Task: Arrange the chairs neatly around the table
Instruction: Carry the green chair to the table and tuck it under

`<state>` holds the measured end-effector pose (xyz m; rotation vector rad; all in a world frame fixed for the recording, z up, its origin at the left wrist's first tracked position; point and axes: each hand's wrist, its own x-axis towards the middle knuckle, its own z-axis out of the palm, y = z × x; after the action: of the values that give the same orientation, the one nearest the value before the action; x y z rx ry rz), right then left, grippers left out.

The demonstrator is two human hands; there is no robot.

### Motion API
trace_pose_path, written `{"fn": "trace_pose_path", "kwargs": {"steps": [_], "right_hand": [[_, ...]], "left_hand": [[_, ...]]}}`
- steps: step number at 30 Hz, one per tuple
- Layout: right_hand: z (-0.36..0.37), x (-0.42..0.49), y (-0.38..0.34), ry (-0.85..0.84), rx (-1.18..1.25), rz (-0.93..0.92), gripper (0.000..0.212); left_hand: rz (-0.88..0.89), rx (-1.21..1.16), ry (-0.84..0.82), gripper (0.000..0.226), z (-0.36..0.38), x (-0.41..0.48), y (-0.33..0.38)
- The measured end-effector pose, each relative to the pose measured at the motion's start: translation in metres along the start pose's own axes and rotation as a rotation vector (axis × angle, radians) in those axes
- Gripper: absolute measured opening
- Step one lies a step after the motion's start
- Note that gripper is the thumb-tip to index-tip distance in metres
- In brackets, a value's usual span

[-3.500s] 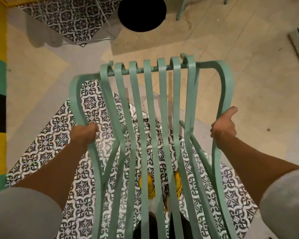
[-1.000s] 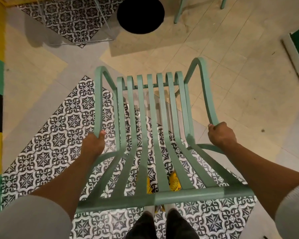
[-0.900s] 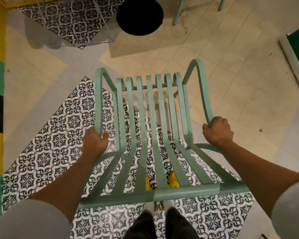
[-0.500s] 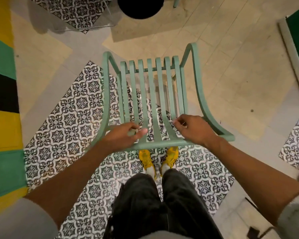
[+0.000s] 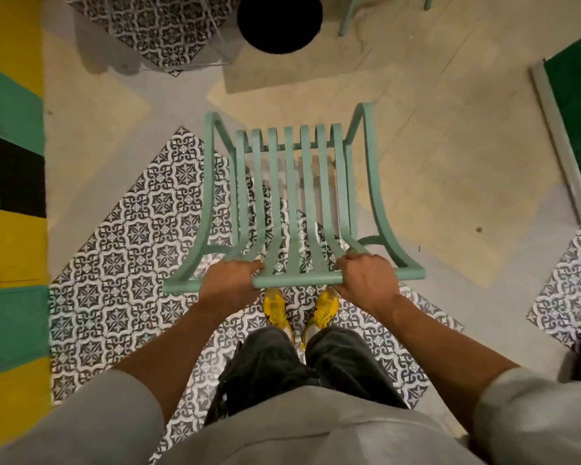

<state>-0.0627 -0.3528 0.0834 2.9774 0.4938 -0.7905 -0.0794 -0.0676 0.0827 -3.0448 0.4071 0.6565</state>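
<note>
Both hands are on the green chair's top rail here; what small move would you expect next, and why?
Probably a short push forward toward the black round base. Left hand and right hand both grip the chair by its top rail, its seat facing that base with bare floor between. Whether a tabletop sits above is not visible.

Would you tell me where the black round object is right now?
In the head view the black round object sits at the top centre, ahead of the green chair, with another chair's leg to its right.
</note>
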Motion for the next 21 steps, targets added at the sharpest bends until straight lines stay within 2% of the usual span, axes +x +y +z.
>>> {"fn": "trace_pose_path", "kwargs": {"steps": [12,21], "right_hand": [[-0.028,0.026,0.026,-0.001,-0.006,0.032,0.040],[-0.049,0.063,0.040,0.001,-0.015,0.027,0.045]], "left_hand": [[-0.169,-0.120,-0.109,0.041,-0.035,0.033,0.019],[-0.141,-0.128,-0.165,0.045,-0.046,0.078,0.002]]}}
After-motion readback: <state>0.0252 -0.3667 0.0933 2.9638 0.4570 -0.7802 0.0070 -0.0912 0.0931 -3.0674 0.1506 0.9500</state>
